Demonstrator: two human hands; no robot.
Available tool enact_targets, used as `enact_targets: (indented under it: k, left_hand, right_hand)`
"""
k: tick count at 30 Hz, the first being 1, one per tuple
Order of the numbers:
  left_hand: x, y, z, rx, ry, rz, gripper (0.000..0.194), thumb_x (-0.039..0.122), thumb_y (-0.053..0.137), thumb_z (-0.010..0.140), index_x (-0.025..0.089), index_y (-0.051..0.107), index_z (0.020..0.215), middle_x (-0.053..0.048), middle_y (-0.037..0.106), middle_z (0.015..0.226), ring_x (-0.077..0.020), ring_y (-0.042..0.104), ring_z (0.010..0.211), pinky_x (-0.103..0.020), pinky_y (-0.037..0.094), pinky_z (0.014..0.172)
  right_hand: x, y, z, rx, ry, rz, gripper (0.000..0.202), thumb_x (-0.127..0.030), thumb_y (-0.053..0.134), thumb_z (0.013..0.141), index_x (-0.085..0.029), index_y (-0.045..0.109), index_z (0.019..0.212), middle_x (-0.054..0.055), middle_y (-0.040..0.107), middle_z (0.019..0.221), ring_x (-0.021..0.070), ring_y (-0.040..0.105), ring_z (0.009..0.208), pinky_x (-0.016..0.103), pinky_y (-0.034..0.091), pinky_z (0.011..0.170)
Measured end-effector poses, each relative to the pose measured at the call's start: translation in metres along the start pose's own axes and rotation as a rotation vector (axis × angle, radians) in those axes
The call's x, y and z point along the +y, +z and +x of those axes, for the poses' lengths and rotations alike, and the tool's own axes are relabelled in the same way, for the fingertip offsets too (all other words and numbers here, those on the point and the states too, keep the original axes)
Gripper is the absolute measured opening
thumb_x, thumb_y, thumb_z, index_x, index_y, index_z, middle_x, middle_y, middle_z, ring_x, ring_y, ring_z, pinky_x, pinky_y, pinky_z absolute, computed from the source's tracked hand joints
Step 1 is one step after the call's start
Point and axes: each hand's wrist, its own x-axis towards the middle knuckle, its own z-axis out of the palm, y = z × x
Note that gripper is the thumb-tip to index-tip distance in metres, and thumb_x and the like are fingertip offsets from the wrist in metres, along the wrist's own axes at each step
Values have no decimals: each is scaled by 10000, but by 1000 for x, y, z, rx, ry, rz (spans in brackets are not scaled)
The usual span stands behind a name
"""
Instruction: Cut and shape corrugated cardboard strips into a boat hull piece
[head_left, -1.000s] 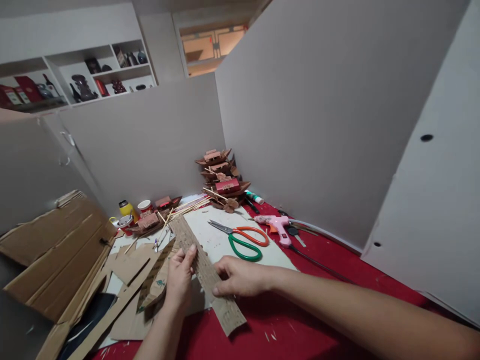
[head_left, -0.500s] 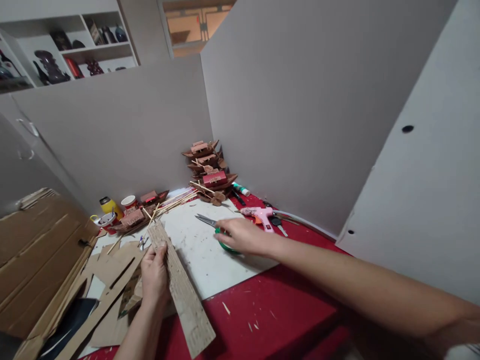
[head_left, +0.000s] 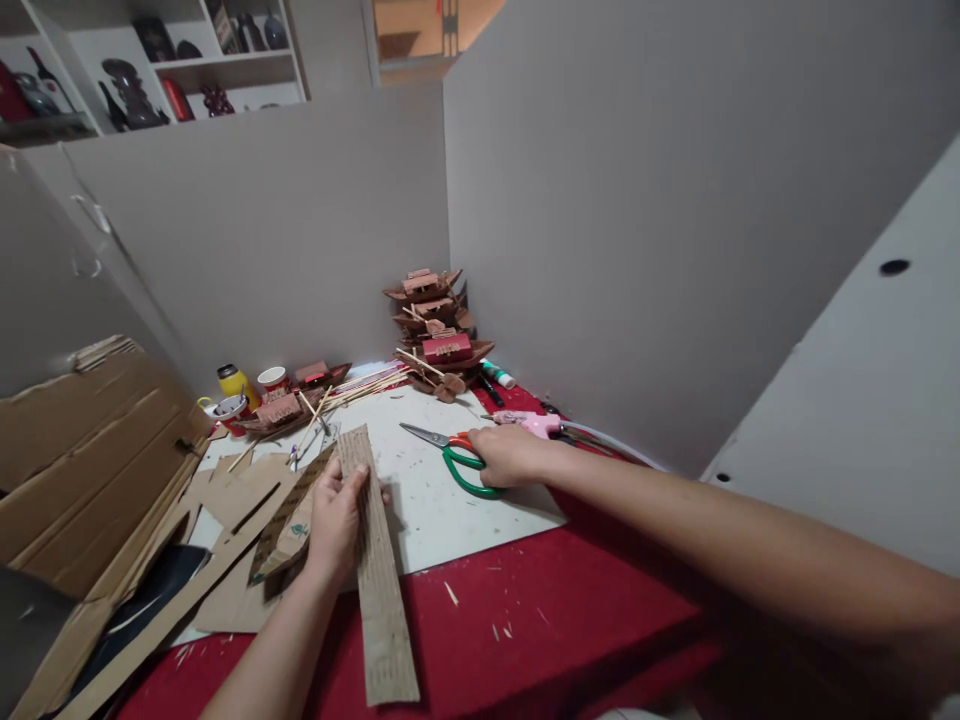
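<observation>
My left hand (head_left: 337, 510) grips a long strip of corrugated cardboard (head_left: 384, 590), thumb on its front face. The strip slants down over the table's front edge. On the white board, my right hand (head_left: 514, 455) curls around the handle end of a pair of scissors (head_left: 427, 435) with green and orange handles. Its fingertips are partly hidden. The blades point left and lie nearly together. Just behind that hand is a pink glue gun (head_left: 529, 422), partly covered. Beside my left wrist rests a folded cardboard piece with a green leaf print (head_left: 296, 535).
Stacked model boats (head_left: 446, 348) stand in the back corner. Left of them are thin wooden sticks (head_left: 367, 388), another boat (head_left: 277, 412), paper cups (head_left: 274, 378) and a yellow bottle (head_left: 238, 384). Cardboard scraps (head_left: 232, 490) and a large cardboard sheet (head_left: 97, 450) fill the left. Grey panels (head_left: 600, 200) enclose the table.
The view has shifted. My right hand has slid right along the scissors, showing more of their handles. The cardboard strip has turned more upright in my left hand.
</observation>
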Motion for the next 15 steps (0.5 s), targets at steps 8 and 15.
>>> enact_targets:
  k: [8,15]
  left_hand:
    - [-5,2,-5,-48,41,-19,353,403,710,680,170,590,916,8,658,596,-126,573,429,-225,454,445]
    - [-14,-2,2,-4,211,31,317,332,636,753,153,634,1014,-109,694,1066,-251,611,1037,-358,441,916]
  right_hand:
    - [-14,12,-30,88,-8,128,236,-303,491,785,-157,605,932,84,684,895,200,620,777,242,401,610]
    - [-39,21,-21,189,100,96,312,-422,475,799,-160,600,913,136,684,895,271,622,812,282,354,582]
